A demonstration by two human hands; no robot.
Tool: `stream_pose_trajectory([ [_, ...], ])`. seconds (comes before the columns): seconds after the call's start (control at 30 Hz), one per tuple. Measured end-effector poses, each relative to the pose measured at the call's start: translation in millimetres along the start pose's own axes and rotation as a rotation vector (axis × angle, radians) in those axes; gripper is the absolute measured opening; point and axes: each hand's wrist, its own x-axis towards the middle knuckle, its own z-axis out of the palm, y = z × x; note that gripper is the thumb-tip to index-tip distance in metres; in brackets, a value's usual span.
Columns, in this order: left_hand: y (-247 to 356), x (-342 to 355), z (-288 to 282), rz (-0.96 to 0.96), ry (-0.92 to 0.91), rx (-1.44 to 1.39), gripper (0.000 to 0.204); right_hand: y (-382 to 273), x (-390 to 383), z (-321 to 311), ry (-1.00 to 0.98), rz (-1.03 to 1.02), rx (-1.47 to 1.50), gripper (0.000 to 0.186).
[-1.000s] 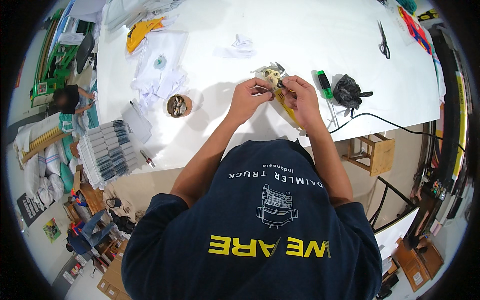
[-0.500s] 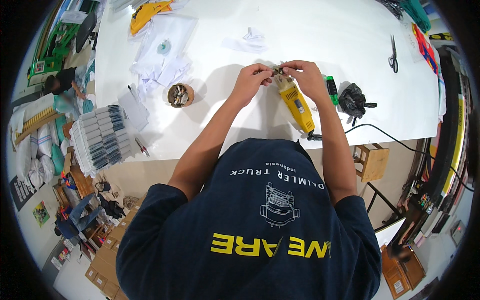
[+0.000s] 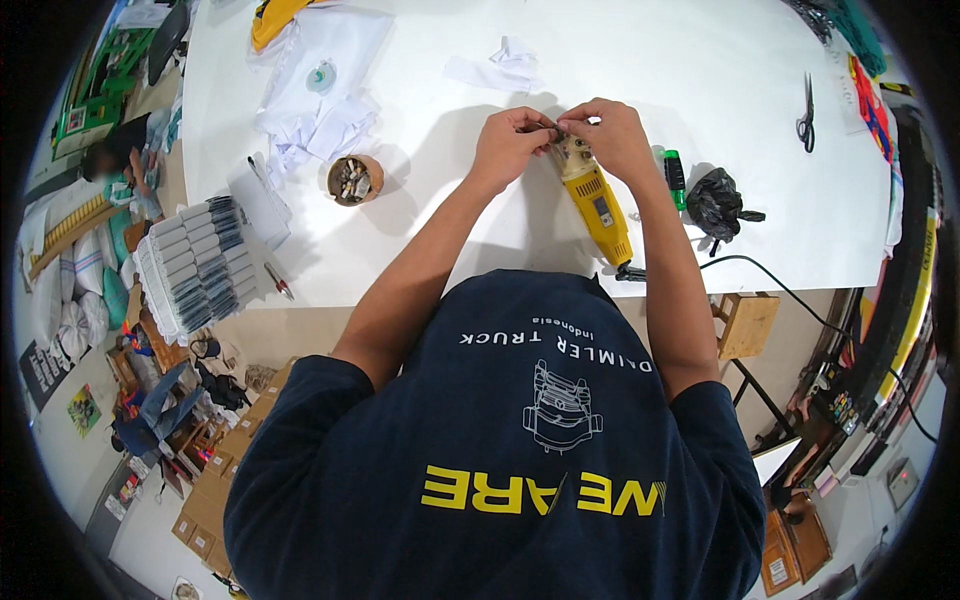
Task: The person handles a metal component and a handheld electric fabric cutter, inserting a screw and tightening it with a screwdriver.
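A yellow corded power tool [image 3: 600,215] lies on the white table, its pale metal head away from me and its cord end close to my body. My left hand [image 3: 512,148] is beside the left of that head, thumb and fingers pinched together. From the other side my right hand [image 3: 612,140] reaches over the head, its fingertips also pinched and meeting the left ones. Between the fingertips is a small dark piece at the tool's head, too small to name. Right of the tool lie a green-and-black bottle [image 3: 675,180] and a crumpled black plastic bag [image 3: 717,205].
On the left stand a round container of cigarette butts [image 3: 354,181] and a stack of bundled grey-white pieces [image 3: 195,265]. White cloth scraps [image 3: 497,66] lie farther back. Black scissors [image 3: 806,115] rest at the right. A black cord [image 3: 790,285] runs off the table's right front.
The view has shifted slightly. My hands remain at the tool's head, and their fingertips have drawn closer around the small piece. The tool stays lying on the table.
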Motion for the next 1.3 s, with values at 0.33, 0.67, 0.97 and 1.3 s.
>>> stream_pose_trajectory([
  [0.33, 10.2, -4.0, 10.2, 0.03, 0.082, 0.205, 0.016, 25.7, 4.3, 0.6, 0.058, 0.059, 0.131, 0.027],
  [0.67, 23.3, -6.6, 14.0, 0.047, 0.125, 0.457, 0.019, 38.0, -4.8, 5.0, 0.164, 0.06, 0.162, 0.032],
  [0.97, 20.0, -9.5, 11.1, 0.072, 0.103, 0.355, 0.018, 48.9, -6.9, 12.7, 0.161, 0.078, 0.3, 0.035],
  [1.3, 21.3, -20.0, 10.2, 0.17, 0.083, 0.336, 0.018, 26.4, -7.7, 7.2, 0.044, 0.105, 0.28, 0.029],
])
